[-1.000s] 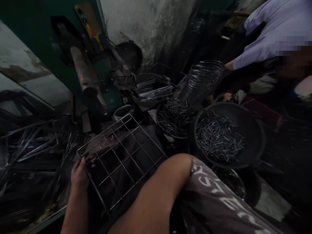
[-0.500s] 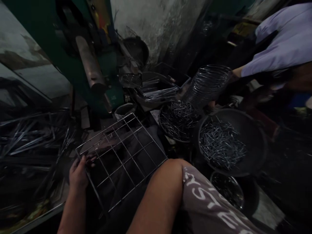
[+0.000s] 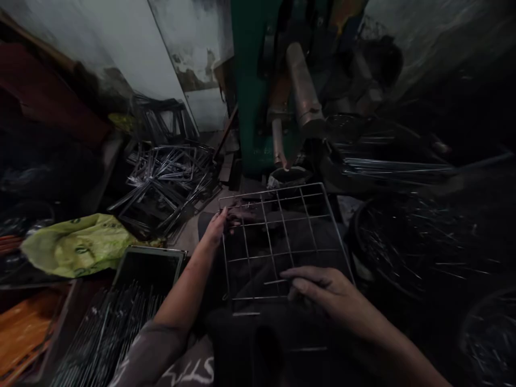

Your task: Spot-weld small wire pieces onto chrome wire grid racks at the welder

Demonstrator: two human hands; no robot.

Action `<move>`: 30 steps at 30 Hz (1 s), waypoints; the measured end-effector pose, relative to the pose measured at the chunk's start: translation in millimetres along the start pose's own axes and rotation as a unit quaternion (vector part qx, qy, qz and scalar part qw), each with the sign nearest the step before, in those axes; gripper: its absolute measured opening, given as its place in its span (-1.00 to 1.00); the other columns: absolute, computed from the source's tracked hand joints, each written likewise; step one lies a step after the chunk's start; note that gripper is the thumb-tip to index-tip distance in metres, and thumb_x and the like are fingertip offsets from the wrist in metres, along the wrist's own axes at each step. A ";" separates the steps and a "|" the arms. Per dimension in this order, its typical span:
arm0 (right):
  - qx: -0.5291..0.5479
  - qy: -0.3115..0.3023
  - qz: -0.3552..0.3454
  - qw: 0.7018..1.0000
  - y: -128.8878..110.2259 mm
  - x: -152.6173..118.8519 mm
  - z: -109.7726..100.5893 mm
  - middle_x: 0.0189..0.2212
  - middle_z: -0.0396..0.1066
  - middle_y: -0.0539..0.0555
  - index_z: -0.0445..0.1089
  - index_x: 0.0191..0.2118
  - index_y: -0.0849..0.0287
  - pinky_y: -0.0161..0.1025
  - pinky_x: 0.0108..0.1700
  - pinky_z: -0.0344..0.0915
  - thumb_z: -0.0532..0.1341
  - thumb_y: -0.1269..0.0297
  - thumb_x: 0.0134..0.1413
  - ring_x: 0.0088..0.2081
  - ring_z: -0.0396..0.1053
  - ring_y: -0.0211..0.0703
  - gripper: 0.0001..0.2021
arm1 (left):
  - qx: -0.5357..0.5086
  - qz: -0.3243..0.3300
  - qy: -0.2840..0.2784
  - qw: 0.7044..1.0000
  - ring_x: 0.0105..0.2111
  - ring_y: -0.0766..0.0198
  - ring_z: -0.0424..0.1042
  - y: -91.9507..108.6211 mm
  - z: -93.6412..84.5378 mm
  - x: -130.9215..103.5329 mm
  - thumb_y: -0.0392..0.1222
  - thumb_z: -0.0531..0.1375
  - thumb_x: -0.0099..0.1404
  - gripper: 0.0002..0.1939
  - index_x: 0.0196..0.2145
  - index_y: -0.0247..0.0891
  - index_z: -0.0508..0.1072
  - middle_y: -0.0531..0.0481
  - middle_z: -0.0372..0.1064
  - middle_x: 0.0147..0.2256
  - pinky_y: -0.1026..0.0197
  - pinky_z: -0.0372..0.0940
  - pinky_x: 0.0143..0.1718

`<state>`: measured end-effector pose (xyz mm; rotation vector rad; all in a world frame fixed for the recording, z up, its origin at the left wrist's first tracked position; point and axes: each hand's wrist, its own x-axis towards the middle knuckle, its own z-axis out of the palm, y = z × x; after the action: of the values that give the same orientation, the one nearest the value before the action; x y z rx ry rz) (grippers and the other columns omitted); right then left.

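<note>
My left hand (image 3: 220,224) is closed on the left edge of a welded wire grid (image 3: 267,228), close to its far corner. The grid lies tilted over my dark-covered lap. Between the thumb and fingers of my right hand (image 3: 324,285) is a short metal rod (image 3: 274,282), held above the near part of the grid. Another short rod (image 3: 246,314) rests just beyond the grid's near edge. Past the far edge stands a green machine (image 3: 252,107) with a thick copper-coloured arm (image 3: 304,88), above a small bucket (image 3: 288,176).
Bent wire frames (image 3: 169,172) are heaped at the left, near a yellow-green sack (image 3: 80,244). Upright rods (image 3: 108,317) fill a container at lower left, beside an orange crate (image 3: 24,333). A dark basin (image 3: 358,231) of short rods is on the right, with long rods (image 3: 395,165) behind.
The view has swung left. My right hand has come into sight with a short rod, while the co-worker with the wire coil has left the frame. My left hand still grips the grid.
</note>
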<state>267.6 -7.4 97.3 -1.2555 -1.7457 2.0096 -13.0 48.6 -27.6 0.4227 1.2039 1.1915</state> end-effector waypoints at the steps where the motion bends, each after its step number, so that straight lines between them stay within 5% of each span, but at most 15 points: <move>1: 0.000 -0.005 0.035 0.999 6.6 -4.1 -4.9 -0.35 0.47 0.10 0.43 -0.05 0.21 -0.21 -0.18 0.36 0.11 0.03 0.18 -0.28 0.42 -0.14 -0.61 | -0.007 0.000 -0.007 1.000 -0.49 0.30 0.43 1.2 2.0 -1.7 0.03 0.13 0.26 -0.52 0.08 -0.22 0.34 -0.12 0.49 -0.31 0.37 0.13 -0.66; 4: -0.036 -0.043 0.082 0.995 13.4 -18.7 -21.9 -0.32 0.45 0.09 0.45 -0.11 0.17 -0.21 -0.21 0.36 0.12 0.03 0.15 -0.26 0.41 -0.12 -0.64 | -0.020 0.005 -0.018 1.000 -0.48 0.28 0.45 4.2 8.0 -7.1 0.06 0.11 0.27 -0.52 0.06 -0.23 0.35 -0.13 0.49 -0.31 0.34 0.23 -0.62; 7: -0.103 -0.017 0.047 0.993 5.9 -23.7 -41.3 -0.43 0.41 0.05 0.44 -0.28 0.17 -0.28 -0.32 0.33 0.14 0.02 0.13 -0.38 0.38 -0.18 -0.69 | -0.018 0.021 -0.034 0.999 -0.43 0.22 0.49 6.9 13.9 -12.0 0.12 0.07 0.28 -0.46 0.08 -0.29 0.32 -0.15 0.50 -0.31 0.28 0.32 -0.55; 12: -0.001 0.258 -0.018 0.966 1.3 26.7 -62.5 -0.62 0.32 -0.01 0.27 -0.25 0.19 -0.41 -0.70 0.01 0.15 0.00 0.04 -0.72 0.11 -0.35 -0.67 | 0.002 0.032 -0.030 0.999 -0.48 0.25 0.49 11.8 26.2 -19.6 0.19 -0.02 0.31 -0.39 0.12 -0.33 0.25 -0.16 0.51 -0.35 0.35 0.26 -0.62; 14: 0.058 0.302 -0.025 0.951 3.6 56.5 -63.7 -0.67 0.29 -0.04 0.20 -0.25 0.19 -0.42 -0.74 -0.07 0.15 0.06 0.00 -0.77 0.03 -0.37 -0.70 | 0.002 0.044 -0.028 0.999 -0.50 0.25 0.48 13.7 30.6 -23.1 0.20 -0.05 0.32 -0.36 0.13 -0.35 0.22 -0.18 0.52 -0.36 0.36 0.24 -0.64; 18: 0.127 0.269 -0.009 0.955 2.6 90.0 -59.4 -0.71 0.24 -0.11 0.16 -0.24 0.17 -0.45 -0.77 -0.10 0.17 0.14 -0.07 -0.79 -0.03 -0.39 -0.71 | 0.005 0.067 -0.038 0.997 -0.50 0.23 0.49 16.0 34.3 -28.3 0.24 -0.05 0.30 -0.32 0.14 -0.37 0.22 -0.21 0.52 -0.35 0.36 0.23 -0.65; 25: 0.102 0.251 0.006 0.962 -13.4 79.2 -62.4 -0.72 0.21 -0.12 0.19 -0.22 0.19 -0.46 -0.77 -0.07 0.18 0.16 -0.07 -0.79 -0.05 -0.41 -0.71 | -0.002 0.082 -0.028 0.996 -0.52 0.25 0.49 15.0 32.4 -28.9 0.24 0.01 0.27 -0.34 0.09 -0.37 0.29 -0.20 0.52 -0.36 0.38 0.21 -0.65; 30: 0.060 0.321 -0.001 0.945 -4.8 93.1 -63.6 -0.66 0.24 -0.09 0.14 -0.22 0.16 -0.40 -0.70 0.03 0.07 0.19 0.04 -0.75 0.01 -0.36 -0.79 | -0.004 0.079 -0.040 0.996 -0.52 0.24 0.49 14.5 32.7 -28.3 0.26 0.02 0.25 -0.31 0.09 -0.38 0.27 -0.19 0.51 -0.38 0.37 0.22 -0.65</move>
<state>252.2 98.8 62.4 -1.6187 -1.2838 1.4307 11.7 39.9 9.8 0.5626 1.1111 1.3020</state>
